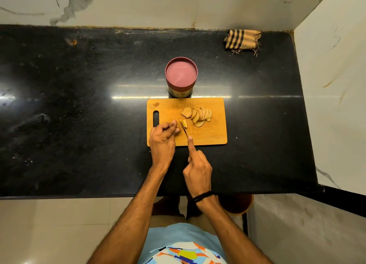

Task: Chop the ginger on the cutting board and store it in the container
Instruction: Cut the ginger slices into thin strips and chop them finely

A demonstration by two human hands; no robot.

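Patterned clothing (182, 252) is being seen lowest in view, and two bare forearms are being stretched from it towards the cutting board (213, 133). A dark wristband (202, 196) is being worn on the right wrist.

The right hand (198, 170) is being held just off the near edge of the board. Its fingers are being curled round the handle of one knife (184, 130), with the index finger laid straight along the back of the blade. The handle itself is being hidden by the hand.

The left hand (162, 141) is being rested over the near left part of the board, beside the handle slot. Its fingers are being curled, and one ginger stub (177, 125) is being pinched under the fingertips, just left of the blade. One yellow cut slice (185, 123) is being left touching the right side of the blade.

Towards the far middle of the board, ginger slices (198, 115) are being kept in one overlapping fan, well apart from both hands. About eight are being counted, but the overlap is making the number uncertain. One ginger scrap (154, 105) is being left at the far left corner of the board.

One container (181, 75), with its maroon lid on, is being kept upright just beyond the far edge of the board. One striped cloth (242, 40) is being left folded far beyond the board's right corner, on the black table (79, 105).
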